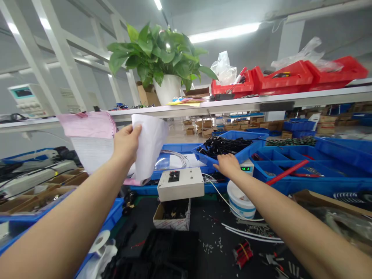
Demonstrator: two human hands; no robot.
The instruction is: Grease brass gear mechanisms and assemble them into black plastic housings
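A long white tube light (pixel 225 33) glows above us; pale square posts (pixel 62 54) rise at left, and brown cardboard boxes (pixel 205 124) sit beyond the long white shelf (pixel 241 104).

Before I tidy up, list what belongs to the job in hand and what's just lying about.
Likely in use: white paper in left hand; blue tray of black cables at right hand.

Apparently lying about: potted plant; red bins; white tub.

an electronics assembly workshop, by the look of it: pliers (pixel 272 259) and small loose metal parts on a black-matted table (pixel 215 267), black cables (pixel 222 145) heaped in a blue tray (pixel 256 146), red parts bins (pixel 285 84) on a shelf (pixel 241 103), strip lighting (pixel 226 33) overhead, cardboard boxes (pixel 204 124) beyond.
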